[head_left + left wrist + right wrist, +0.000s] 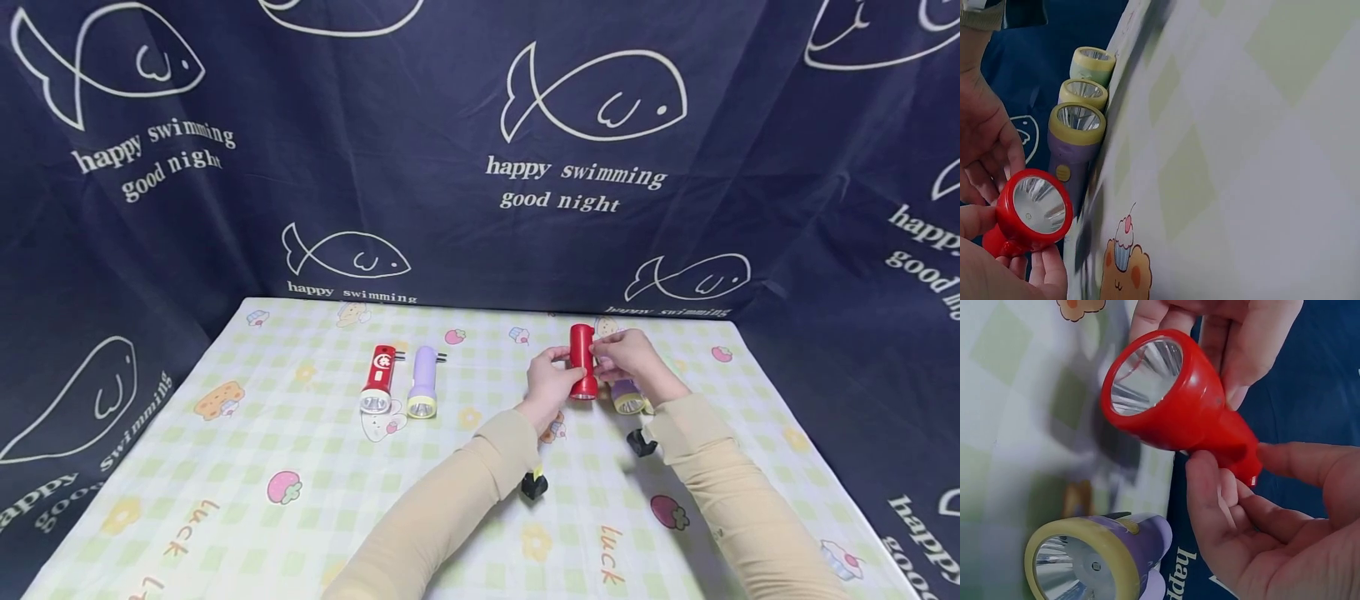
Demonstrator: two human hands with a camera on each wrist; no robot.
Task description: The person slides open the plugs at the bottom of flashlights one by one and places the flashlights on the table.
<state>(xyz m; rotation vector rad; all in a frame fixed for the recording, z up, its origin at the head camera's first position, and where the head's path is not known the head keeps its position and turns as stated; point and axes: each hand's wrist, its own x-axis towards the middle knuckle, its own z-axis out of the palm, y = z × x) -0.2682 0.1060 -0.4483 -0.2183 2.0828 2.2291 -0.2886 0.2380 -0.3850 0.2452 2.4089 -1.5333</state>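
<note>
A red flashlight (581, 361) is held above the tabletop, its lens end turned toward me. My left hand (551, 383) grips it near the head, thumb on one side and fingers on the other in the left wrist view. The right hand (633, 358) pinches the narrow tail end, as the right wrist view shows. Below the right hand lies a purple flashlight with a yellow rim (628, 400), partly hidden by that hand. Behind it in the left wrist view are another yellow-rimmed flashlight (1084, 92) and a green one (1094, 62).
Left of centre lie a red flashlight with a silver head (378, 379) and a lavender one (423, 382), both with plug prongs sticking out. A checked cloth (247, 475) covers the table. Dark blue fish-print curtains (450, 150) hang behind and at both sides.
</note>
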